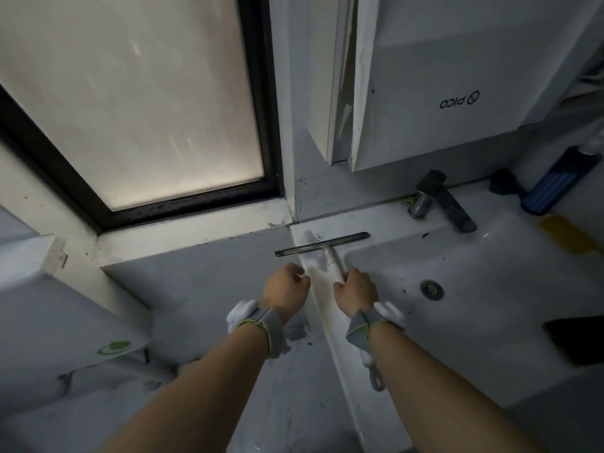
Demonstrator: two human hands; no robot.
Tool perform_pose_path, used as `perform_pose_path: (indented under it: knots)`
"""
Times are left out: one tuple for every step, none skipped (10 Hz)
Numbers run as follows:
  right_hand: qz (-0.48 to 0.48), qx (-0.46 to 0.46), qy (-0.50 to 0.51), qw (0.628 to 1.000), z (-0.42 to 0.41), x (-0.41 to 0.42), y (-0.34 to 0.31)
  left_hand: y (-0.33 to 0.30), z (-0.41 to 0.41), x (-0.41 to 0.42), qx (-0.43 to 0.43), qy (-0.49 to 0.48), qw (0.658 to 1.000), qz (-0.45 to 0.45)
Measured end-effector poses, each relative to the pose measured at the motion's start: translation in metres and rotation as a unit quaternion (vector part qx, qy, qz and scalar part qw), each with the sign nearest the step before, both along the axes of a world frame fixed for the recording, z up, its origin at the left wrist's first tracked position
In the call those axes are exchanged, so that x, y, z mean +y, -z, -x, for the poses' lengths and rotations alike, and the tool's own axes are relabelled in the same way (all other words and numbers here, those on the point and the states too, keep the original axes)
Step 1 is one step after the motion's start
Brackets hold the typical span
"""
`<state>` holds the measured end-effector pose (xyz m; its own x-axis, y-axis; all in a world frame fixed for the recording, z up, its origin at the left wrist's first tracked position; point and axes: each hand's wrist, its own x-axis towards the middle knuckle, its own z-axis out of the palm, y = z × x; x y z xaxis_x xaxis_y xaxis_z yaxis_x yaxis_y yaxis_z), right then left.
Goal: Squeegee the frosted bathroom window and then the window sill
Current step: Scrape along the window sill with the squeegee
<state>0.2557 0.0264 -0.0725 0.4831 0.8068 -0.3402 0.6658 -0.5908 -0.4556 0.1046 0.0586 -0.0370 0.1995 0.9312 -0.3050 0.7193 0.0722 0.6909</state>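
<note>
1. Landmark: white sink (483, 322), seen from above. All positions below are given relative to it.
2. Squeegee (323, 245) — blade lies across the sink's left rim at its back corner, just below the window sill (196, 235). The blade's left end overhangs the rim toward the tiled wall; its right end points toward the faucet (441, 201).
3. Right hand (354, 286) — over the sink's left rim, fingers curled round the squeegee's white handle, which runs from the blade back toward the person.
4. Left hand (286, 287) — just left of the sink rim, beside the right hand and apart from it. Fingers curled into a loose fist; nothing visible in it.
5. Both wrists carry grey straps with white pads.
6. Frosted window (130, 103) — dark-framed, up and left of the sink, above the sill.
7. Mirror cabinet (441, 76) hangs above the sink's back edge, behind the faucet.
</note>
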Motion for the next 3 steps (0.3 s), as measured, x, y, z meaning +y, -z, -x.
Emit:
perform_pose_path:
  knots:
    - [-0.028, -0.023, -0.006, 0.999, -0.003, -0.001, -0.009, -0.003, 0.001, -0.005, 0.002, -0.003, 1.0, -0.002]
    - [-0.085, -0.015, -0.026, 0.996, -0.002, 0.009, -0.023, -0.011, 0.013, -0.005, 0.003, -0.017, 1.0, -0.012]
    - [-0.147, 0.021, -0.063, 0.987, 0.013, 0.021, -0.042, -0.025, 0.032, -0.001, 0.002, -0.038, 0.999, -0.037]
